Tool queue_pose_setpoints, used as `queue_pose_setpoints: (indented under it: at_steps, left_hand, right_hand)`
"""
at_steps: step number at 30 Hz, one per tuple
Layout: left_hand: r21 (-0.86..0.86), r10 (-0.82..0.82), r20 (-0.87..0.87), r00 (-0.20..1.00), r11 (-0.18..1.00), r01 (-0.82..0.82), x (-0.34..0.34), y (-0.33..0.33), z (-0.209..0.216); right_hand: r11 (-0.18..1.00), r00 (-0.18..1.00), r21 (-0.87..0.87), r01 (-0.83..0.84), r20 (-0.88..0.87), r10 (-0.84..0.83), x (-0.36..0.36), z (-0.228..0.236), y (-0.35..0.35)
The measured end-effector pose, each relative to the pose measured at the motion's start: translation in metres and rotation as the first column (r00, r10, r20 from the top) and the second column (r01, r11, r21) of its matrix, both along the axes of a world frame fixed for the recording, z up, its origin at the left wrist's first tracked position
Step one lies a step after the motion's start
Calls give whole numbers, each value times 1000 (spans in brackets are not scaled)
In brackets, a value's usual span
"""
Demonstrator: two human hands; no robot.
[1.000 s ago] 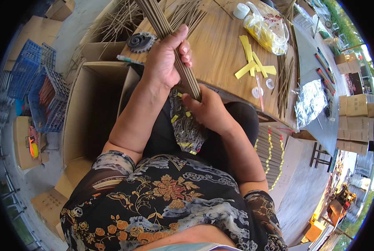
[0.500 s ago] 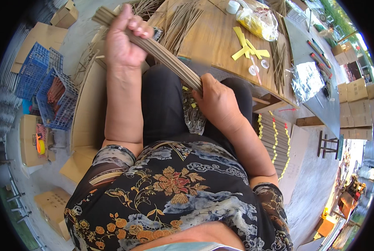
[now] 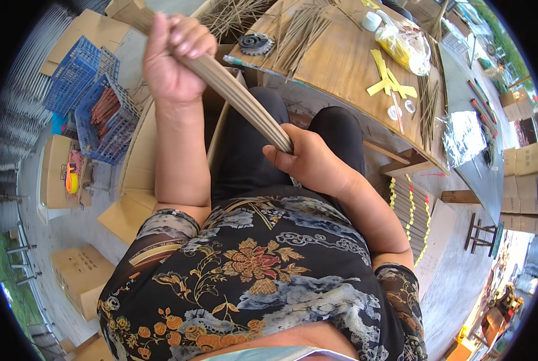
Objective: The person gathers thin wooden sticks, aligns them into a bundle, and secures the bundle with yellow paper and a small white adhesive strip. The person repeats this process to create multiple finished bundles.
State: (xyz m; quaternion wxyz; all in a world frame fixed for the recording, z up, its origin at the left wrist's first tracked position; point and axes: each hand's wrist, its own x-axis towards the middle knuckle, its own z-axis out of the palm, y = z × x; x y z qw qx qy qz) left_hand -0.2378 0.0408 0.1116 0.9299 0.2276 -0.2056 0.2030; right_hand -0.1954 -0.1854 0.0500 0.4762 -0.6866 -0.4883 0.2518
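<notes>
Held slantwise above the lap [image 3: 245, 162], near the wooden table [image 3: 348, 73] with its loose sticks [image 3: 305, 42] and yellow strips [image 3: 380, 69]: a bundle of thin brown sticks [image 3: 239, 96]. Gripped toward the upper end by the left hand [image 3: 178, 63], with fingers curled firmly over; wrapped at the lower end by the right hand [image 3: 311, 156], with thumb beside the stick ends. Probably light for its bulk, dry rather than slippery, stiff as a bunch but brittle stick by stick, and apt to slip lengthwise if held loosely. Best held around the whole thickness, close to both ends, with even, moderate pressure. Blurred at the upper tips, so hard to tell whether level or ragged there.
</notes>
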Motion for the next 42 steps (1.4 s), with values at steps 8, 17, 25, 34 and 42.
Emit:
queue_pose_setpoints:
  at_steps: [8, 17, 25, 34, 42]
  left_hand:
    - [88, 34, -437, 899, 996, 5, -1, -64, -34]
    - [172, 220, -518, 826, 973, -151, -2, -79, -38]
    - [346, 433, -427, 794, 889, -299, 10, -84, -38]
    - [469, 520, -356, 776, 818, -333, 22, -98, -42]
    - [409, 438, -417, 797, 873, -266, 34, -91, -51]
  right_hand:
    - [962, 517, -55, -266, -851, 94, 7, 17, 19]
    - [970, 835, -103, -222, -534, 135, 11, 4, 19]
    - [916, 871, 292, 276, 327, -367, 16, 5, 4]
    - [937, 915, 103, 335, 202, -349, 25, 2, 0]
    - [950, 950, -12, 313, 0, -313, 35, 7, -1]
